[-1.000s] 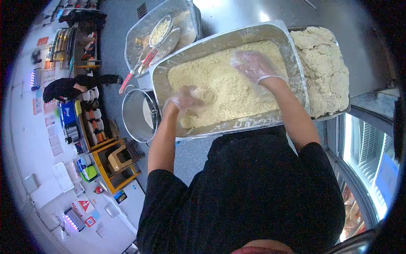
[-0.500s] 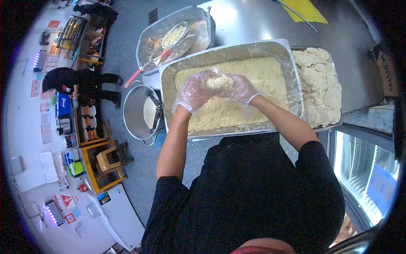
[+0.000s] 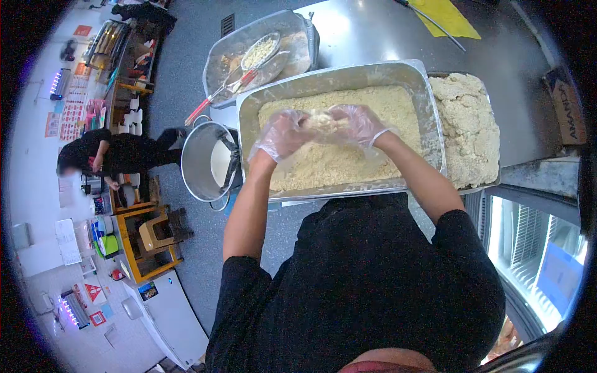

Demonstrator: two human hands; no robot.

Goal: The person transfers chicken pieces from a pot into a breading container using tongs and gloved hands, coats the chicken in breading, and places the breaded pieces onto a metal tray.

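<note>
Compared with one second ago, both our gloved hands are now raised and near each other, not apart in the crumb (image 3: 367, 163). Around us stand several things: at left, a metal pot (image 3: 199, 163) with white liquid; behind it, a plastic tub (image 3: 273, 26) and a sieve (image 3: 261, 53) with a red handle, which reaches over the tub's edge. At right, a pale mass (image 3: 466, 130) fills another tray, just beside our large tray (image 3: 336, 78). On the steel surface (image 3: 367, 34), farther away, lies a yellow sheet (image 3: 451, 17). The co-worker (image 3: 124, 149) also has another pose.

Our left hand (image 3: 285, 132) and right hand (image 3: 362, 122) grip a crumb-coated piece (image 3: 325, 122) by its two sides, above the large tray. The piece is blurred and our fingers partly cover it; its long axis seems to go left to right, from one hand to the other.
</note>
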